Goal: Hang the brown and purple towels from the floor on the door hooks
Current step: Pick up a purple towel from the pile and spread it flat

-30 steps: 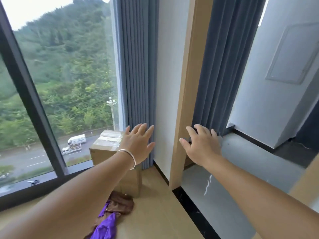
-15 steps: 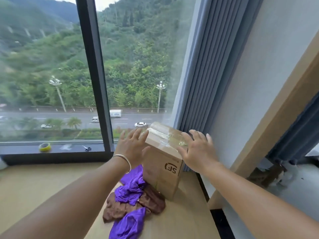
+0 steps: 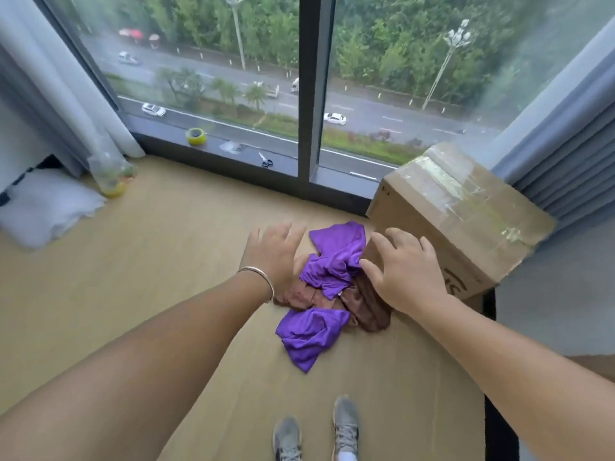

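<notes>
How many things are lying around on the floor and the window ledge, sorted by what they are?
Towels: 2, the purple towel and the brown towel
Cardboard box: 1
Tape roll: 1
Scissors: 1
Plastic bag: 1
White pillow: 1
Total: 7

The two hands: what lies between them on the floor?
In the head view, the purple towel and brown towel lie crumpled between left hand and right hand.

Bare forearms, no sleeves; thin silver bangle (image 3: pixel 258 277) on left wrist; grey sneakers (image 3: pixel 346 424), white socks.
</notes>
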Available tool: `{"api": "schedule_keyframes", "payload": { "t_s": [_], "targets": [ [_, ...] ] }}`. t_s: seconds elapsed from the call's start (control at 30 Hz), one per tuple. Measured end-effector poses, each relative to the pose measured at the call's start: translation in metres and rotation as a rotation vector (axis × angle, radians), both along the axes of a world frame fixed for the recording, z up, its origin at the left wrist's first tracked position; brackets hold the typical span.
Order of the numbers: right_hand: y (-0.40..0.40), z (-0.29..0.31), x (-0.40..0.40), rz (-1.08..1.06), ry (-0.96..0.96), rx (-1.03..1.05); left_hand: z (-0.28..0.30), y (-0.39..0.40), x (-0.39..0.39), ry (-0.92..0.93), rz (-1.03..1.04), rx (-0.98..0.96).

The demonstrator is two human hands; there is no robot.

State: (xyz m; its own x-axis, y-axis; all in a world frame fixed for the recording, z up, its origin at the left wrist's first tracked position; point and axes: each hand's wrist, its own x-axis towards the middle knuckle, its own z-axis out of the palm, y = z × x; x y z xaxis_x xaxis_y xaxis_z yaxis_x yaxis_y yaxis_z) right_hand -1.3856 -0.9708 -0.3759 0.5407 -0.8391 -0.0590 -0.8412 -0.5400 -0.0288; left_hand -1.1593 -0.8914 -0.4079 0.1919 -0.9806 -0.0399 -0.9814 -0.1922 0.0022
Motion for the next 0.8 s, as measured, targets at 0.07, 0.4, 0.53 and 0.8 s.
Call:
{"api": "schedule_keyframes", "payload": {
  "t_s": [0.07, 0.4, 0.53, 0.8],
  "targets": [
    [-0.010, -0.056, 0.017, 0.053, 0.025, 0.077, -0.055, 0.006, 0.010, 0.038, 0.079, 0.076],
    [-0.013, -0.373, 0.049, 0.232, 0.163, 0.333, -0.377, 0.055, 0.016, 0.215, 0.318, 0.363],
    [-0.013, -0.499, 0.051, 0.262, 0.205, 0.370, -0.505, 0.068, 0.005, 0.277, 0.343, 0.435],
    [-0.035, -0.699, 0.082, 0.418, 0.215, 0.345, -0.701, 0.055, 0.035, 0.268, 0.370, 0.477]
  ]
}}
